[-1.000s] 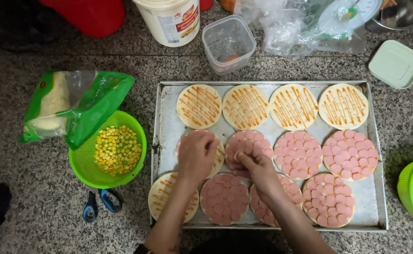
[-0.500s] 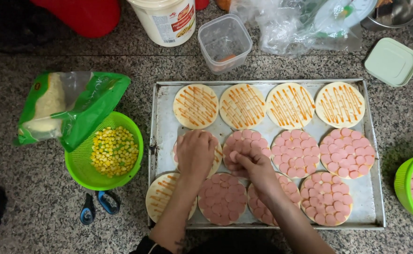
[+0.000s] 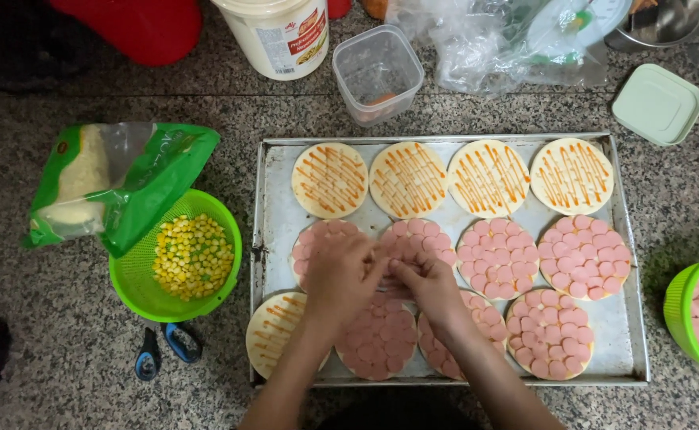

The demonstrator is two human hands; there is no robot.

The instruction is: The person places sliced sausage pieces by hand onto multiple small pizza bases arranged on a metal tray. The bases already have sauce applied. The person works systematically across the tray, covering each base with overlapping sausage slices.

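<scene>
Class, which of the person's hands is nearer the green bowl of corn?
Left. The left hand is over the tray, closer to the bowl of corn; the right hand lies farther right.

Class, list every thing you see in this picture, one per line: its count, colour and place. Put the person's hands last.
Baking tray: one, grey metal, centre.
Sauced rounds: five, cream with orange stripes; four back row, one front left.
Sausage-topped rounds: seven, pink, middle and front rows.
Corn basket: one, green, left.
Cheese bag: one, green, far left.
Scissors: one, blue-handled, front left.
Clear tub: one, back.
Lid: one, pale green, back right.
Left hand, right hand: mid-tray.
</scene>
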